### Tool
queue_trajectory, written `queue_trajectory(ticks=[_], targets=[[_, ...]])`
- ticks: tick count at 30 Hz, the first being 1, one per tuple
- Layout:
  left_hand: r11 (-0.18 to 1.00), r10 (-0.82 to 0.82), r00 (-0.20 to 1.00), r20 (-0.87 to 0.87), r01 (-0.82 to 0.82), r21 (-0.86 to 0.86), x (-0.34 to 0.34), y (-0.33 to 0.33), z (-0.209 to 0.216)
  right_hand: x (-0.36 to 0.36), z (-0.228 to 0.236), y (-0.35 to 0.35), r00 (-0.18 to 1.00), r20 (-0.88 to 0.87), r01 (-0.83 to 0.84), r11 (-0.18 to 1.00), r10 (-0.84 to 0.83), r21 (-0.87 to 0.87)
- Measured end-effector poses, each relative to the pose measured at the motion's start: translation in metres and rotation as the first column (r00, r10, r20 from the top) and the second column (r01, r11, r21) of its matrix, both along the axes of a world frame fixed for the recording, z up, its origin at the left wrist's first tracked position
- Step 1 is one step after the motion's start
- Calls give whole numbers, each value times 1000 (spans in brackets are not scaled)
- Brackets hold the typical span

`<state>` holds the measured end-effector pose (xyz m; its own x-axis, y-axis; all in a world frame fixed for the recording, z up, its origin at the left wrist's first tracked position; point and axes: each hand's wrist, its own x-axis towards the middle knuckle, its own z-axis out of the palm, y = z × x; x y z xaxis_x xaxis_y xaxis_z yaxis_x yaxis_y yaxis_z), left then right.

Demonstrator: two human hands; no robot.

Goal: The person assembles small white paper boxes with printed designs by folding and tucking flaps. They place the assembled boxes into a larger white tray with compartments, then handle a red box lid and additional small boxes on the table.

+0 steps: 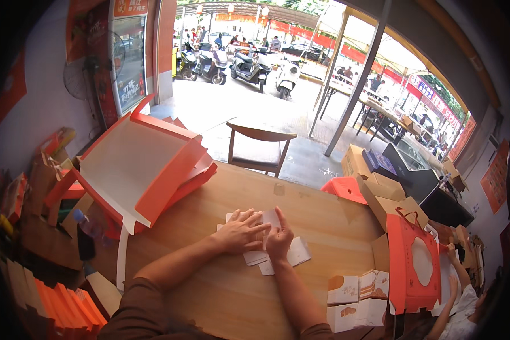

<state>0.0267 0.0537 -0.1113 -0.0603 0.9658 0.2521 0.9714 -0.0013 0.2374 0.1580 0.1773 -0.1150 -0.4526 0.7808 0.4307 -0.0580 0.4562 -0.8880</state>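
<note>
Both of my hands are together over the wooden table (pixel 226 195), at its middle. My left hand (pixel 239 231) lies with its fingers stretched out across a small white card piece (pixel 271 217). That piece is gripped between the thumb and fingers of my right hand (pixel 279 237), and its lower part is hidden. Beneath and beside my hands lie several flat white card pieces (pixel 299 251), partly overlapping. I cannot make out whether my left palm presses on the held piece or on those below.
An open orange-red carton (pixel 133 164) stands at the left. To the right are small white printed boxes (pixel 343 289) and a red gift box (pixel 405 266) with a round window, with another person's hands (pixel 452 266) beside it. A wooden chair (pixel 260 148) stands behind the table.
</note>
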Motion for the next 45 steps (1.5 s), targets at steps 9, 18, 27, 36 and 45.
queue_trajectory(ticks=[9,18,27,36,45], targets=[[1000,27,997,-67,-27,-10,4,-3,-16,2,10,-10,1000,10,-27,879,25,475],[960,-276,961,5,276,39,-25,-9,15,6,15,-17,987,120,-151,870,107,470],[979,-206,976,-65,206,-5,1,-14,14,0,16,-14,980,2,-200,978,201,64],[892,-263,961,-85,276,359,6,-7,23,-10,-17,4,850,-411,-515,689,330,-510],[707,-447,894,-21,368,604,117,21,86,-3,-20,-11,928,-90,-363,932,361,-3]])
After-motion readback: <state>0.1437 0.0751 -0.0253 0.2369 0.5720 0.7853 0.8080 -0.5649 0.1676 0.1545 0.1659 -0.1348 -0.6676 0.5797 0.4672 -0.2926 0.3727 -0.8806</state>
